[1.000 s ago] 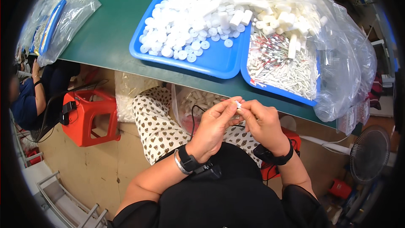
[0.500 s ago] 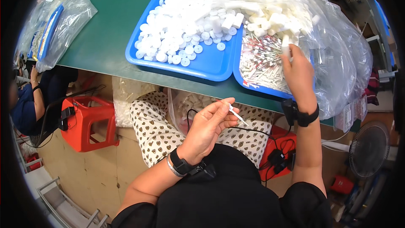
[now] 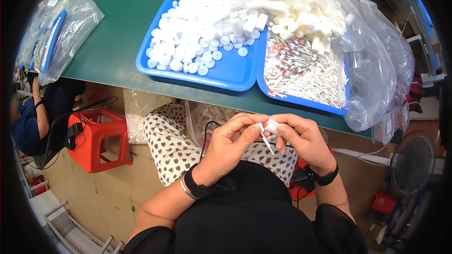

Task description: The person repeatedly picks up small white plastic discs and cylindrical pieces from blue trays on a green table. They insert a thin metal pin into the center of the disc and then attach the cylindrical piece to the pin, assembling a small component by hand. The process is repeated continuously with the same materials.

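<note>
Over my lap, my left hand [image 3: 230, 142] pinches a thin white stick [image 3: 267, 145] that points down and to the right. Close against it, my right hand [image 3: 303, 141] grips a white foam cylinder [image 3: 271, 126] between thumb and fingers. The cylinder's end is beside the stick's upper part; whether they touch is hard to tell. Beyond my hands, a blue tray [image 3: 226, 79] holds a heap of white discs [image 3: 202, 56]. In the adjoining blue tray [image 3: 301, 103] lie many thin white and red-tipped sticks [image 3: 306, 77], with white foam cylinders [image 3: 313, 21] piled behind them.
Clear plastic bags [image 3: 376, 66] drape over the right side of the green table [image 3: 108, 51]. A red stool [image 3: 99, 141] stands at the left, near another person's arm [image 3: 41, 117]. A black fan [image 3: 412, 162] stands at the right.
My right hand has come back from the right tray with a white foam cylinder and met my left hand over my lap. The left hand still holds the stick.
</note>
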The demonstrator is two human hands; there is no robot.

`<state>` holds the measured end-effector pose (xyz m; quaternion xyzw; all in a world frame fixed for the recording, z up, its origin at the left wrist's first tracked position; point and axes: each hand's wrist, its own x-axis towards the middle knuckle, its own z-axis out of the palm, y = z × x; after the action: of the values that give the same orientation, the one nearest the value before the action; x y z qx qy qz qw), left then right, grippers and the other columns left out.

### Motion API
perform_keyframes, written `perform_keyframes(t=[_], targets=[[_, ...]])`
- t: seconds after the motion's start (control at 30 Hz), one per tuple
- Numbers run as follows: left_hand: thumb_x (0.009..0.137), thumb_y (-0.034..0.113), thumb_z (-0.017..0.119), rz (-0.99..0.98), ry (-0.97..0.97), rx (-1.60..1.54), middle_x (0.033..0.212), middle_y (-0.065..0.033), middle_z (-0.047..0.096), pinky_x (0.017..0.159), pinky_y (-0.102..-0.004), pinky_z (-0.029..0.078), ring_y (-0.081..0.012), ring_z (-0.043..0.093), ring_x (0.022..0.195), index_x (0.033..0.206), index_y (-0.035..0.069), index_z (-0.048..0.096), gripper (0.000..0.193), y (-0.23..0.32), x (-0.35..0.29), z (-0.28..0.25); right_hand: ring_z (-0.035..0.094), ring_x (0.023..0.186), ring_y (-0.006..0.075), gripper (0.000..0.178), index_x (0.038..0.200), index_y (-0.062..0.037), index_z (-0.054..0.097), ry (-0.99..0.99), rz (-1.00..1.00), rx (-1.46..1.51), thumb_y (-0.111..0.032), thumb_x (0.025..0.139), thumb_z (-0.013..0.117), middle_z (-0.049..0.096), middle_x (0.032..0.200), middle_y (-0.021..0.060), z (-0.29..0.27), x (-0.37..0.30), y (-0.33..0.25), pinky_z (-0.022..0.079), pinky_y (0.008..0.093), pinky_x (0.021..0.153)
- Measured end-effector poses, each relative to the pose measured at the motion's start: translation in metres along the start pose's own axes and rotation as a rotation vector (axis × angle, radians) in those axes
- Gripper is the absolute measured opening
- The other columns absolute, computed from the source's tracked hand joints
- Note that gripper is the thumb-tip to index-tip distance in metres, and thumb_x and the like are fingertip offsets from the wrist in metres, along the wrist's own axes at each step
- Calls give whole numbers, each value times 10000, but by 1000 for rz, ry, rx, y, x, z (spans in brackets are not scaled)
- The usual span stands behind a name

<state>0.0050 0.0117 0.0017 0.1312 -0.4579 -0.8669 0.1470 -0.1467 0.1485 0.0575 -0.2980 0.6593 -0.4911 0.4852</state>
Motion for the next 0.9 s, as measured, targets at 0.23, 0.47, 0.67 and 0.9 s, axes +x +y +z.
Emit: perform_keyframes(t=[0.23,0.47,0.67,0.9], targets=[[1010,237,585,-274,-25,-250,1075,-57,647,853,-293,528,-124,638,949,1236,7,605,323,3,-5,-5,673,716,128,267,1212,56,526,-158,140,269,-136,1026,514,678,880,90,0,-2,13,569,254,669],[1002,251,601,-361,17,-305,926,-11,636,735,-234,512,-71,586,787,1238,35,610,320,0,-4,-5,676,726,125,141,1071,44,505,-14,-7,-187,-66,995,547,677,871,98,15,-2,11,550,256,642],[996,221,610,-361,84,-331,869,-11,641,744,-245,531,-74,592,752,1236,20,609,313,-5,-2,-1,698,742,149,133,1009,45,513,13,-96,-221,-77,989,562,679,881,113,18,-3,12,565,259,644],[995,196,608,-406,101,-303,934,-43,671,767,-241,559,-81,642,837,1278,6,579,342,-2,-1,-1,686,746,143,164,1091,-20,444,-112,188,309,-66,985,559,657,945,114,4,2,13,571,252,643]])
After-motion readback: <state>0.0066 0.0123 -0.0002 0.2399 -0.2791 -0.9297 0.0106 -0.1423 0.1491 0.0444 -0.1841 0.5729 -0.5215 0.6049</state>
